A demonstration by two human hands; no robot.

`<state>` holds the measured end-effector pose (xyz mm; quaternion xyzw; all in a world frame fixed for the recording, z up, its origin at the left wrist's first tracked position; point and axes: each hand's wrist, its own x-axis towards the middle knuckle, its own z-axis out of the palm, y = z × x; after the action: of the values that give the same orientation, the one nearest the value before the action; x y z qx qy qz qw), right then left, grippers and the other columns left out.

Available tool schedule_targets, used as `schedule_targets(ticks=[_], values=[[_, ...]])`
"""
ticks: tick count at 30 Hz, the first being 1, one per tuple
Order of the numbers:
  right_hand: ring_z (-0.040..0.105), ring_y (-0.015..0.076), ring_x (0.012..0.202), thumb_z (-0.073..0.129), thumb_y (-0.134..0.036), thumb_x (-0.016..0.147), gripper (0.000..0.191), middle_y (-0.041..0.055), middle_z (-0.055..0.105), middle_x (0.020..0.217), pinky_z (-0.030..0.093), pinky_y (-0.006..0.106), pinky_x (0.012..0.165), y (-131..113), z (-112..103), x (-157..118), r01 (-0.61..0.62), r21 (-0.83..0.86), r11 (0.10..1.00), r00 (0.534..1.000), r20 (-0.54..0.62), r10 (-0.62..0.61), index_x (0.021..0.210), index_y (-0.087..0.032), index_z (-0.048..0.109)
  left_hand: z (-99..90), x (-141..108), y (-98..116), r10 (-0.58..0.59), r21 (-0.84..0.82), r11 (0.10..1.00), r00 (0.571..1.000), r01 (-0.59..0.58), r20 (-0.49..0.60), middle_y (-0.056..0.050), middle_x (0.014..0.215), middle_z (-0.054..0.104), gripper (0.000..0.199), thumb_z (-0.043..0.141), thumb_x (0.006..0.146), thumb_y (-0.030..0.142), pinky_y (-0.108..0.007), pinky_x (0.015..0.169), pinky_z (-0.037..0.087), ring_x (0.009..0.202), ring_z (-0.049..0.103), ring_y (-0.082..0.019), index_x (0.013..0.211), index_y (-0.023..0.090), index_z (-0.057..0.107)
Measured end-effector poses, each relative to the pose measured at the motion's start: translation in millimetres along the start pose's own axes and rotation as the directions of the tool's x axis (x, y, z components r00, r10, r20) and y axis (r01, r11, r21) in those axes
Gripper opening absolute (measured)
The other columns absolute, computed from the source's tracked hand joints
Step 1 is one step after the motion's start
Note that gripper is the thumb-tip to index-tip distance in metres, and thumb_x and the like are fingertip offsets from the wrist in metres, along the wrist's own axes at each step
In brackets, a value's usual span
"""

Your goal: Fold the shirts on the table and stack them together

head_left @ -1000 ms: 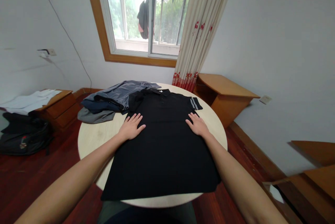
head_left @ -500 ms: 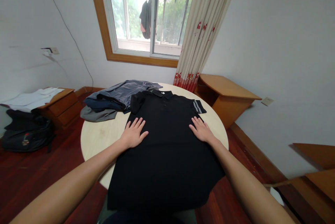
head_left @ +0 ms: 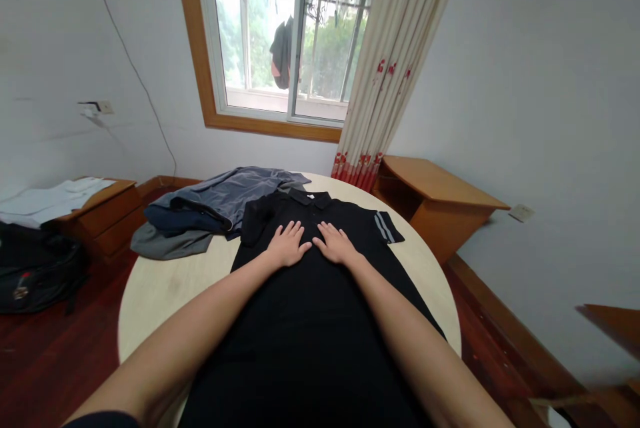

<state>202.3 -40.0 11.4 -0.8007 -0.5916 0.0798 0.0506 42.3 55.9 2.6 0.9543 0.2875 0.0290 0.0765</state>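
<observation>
A black polo shirt [head_left: 310, 321] lies spread front side up, its collar toward the window and two grey stripes on its right-hand sleeve. My left hand [head_left: 289, 245] rests flat on the chest of the shirt, fingers spread. Close beside it, my right hand [head_left: 336, 244] also lies palm down on the fabric with fingers apart. The thumbs nearly meet below the button placket. Neither hand grips the cloth. The shirt's lower hem is out of sight at the bottom of the view.
Beneath the shirt is a round pale table [head_left: 160, 288]. A heap of grey and navy clothes [head_left: 225, 198] sits at its far left. A wooden desk [head_left: 440, 181] stands behind right, a drawer cabinet [head_left: 115, 215] and black bag [head_left: 40, 268] at left. A curtain [head_left: 385, 81] hangs by the window.
Both hands have slid inward from the shirt's sides to the middle of the chest, still flat. The view has moved closer over the table.
</observation>
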Motion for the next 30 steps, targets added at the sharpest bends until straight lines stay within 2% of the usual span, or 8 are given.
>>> schedule_targets(ticks=[6,9,12,18,22,26,28,30], values=[[0.011,0.0231,0.155,0.019,-0.058,0.102,0.070,0.0051,0.015,0.168,0.012,0.048,0.124,46,1,43,-0.130,0.007,0.992,0.990,-0.059,0.130,0.160,-0.020,0.026,5.3,45,-37,-0.066,0.006,0.998,0.998,0.066,-0.015,-0.009,0.167,0.018,0.077,0.025,0.099,0.064,-0.052,0.123,0.013,0.155,0.013,-0.029,0.158,0.016,0.031],[0.014,0.0258,0.155,0.023,-0.055,0.103,0.067,0.0069,0.018,0.168,0.014,0.052,0.123,59,-7,61,-0.189,-0.008,0.982,0.980,-0.064,0.188,0.159,-0.019,0.028,-0.2,62,-38,-0.061,0.035,0.997,0.996,0.064,-0.066,-0.012,0.166,0.024,0.073,0.028,0.099,0.060,-0.051,0.123,0.015,0.154,0.018,-0.030,0.155,0.015,0.037],[0.017,0.0267,0.154,0.028,-0.051,0.103,0.064,0.0089,0.022,0.166,0.013,0.054,0.123,58,-11,81,-0.118,-0.005,0.993,0.985,-0.127,0.116,0.158,-0.019,0.031,-5.0,84,-35,-0.038,0.050,0.998,0.988,0.046,-0.148,-0.015,0.163,0.030,0.070,0.028,0.099,0.056,-0.051,0.122,0.017,0.153,0.022,-0.031,0.153,0.012,0.041],[0.017,0.0290,0.154,0.026,-0.056,0.102,0.067,0.0098,0.021,0.167,0.015,0.056,0.122,77,-5,108,-0.164,0.060,0.985,0.979,-0.115,0.170,0.157,-0.020,0.032,-1.9,118,-64,-0.146,0.019,0.989,0.987,0.148,-0.067,-0.016,0.164,0.026,0.069,0.022,0.100,0.053,-0.059,0.121,0.014,0.154,0.018,-0.031,0.155,0.014,0.038],[0.019,0.0298,0.153,0.025,-0.053,0.103,0.068,0.0118,0.024,0.166,0.017,0.048,0.123,104,-4,106,-0.227,0.038,0.973,0.960,-0.161,0.230,0.156,-0.013,0.034,-7.8,116,-85,-0.076,0.066,0.995,0.994,0.081,-0.075,-0.015,0.164,0.027,0.066,0.027,0.100,0.049,-0.056,0.123,0.009,0.154,0.018,-0.029,0.154,0.013,0.040],[0.025,0.0299,0.151,0.025,-0.047,0.104,0.063,0.0123,0.033,0.163,0.018,0.046,0.123,105,-6,96,-0.238,0.046,0.970,0.939,-0.244,0.242,0.153,-0.011,0.041,-31.9,93,-87,0.045,0.190,0.982,0.985,-0.013,-0.164,-0.014,0.161,0.035,0.059,0.044,0.094,0.044,-0.052,0.124,0.004,0.152,0.025,-0.029,0.145,0.016,0.052],[0.028,0.0300,0.150,0.026,-0.044,0.104,0.060,0.0117,0.036,0.161,0.018,0.048,0.123,97,-10,91,-0.219,0.059,0.974,0.935,-0.274,0.227,0.152,-0.012,0.043,-47.0,75,-89,0.037,0.212,0.977,0.965,0.019,-0.260,-0.013,0.159,0.040,0.055,0.048,0.093,0.044,-0.052,0.124,0.002,0.150,0.030,-0.030,0.140,0.018,0.058],[0.028,0.0316,0.150,0.031,-0.044,0.103,0.058,0.0122,0.036,0.161,0.020,0.051,0.122,85,-17,88,-0.191,0.056,0.980,0.942,-0.270,0.199,0.150,-0.013,0.045,-60.9,57,-96,-0.065,0.195,0.970,0.929,0.145,-0.363,-0.015,0.156,0.044,0.054,0.050,0.091,0.045,-0.055,0.123,0.007,0.145,0.036,-0.034,0.135,0.017,0.061]])
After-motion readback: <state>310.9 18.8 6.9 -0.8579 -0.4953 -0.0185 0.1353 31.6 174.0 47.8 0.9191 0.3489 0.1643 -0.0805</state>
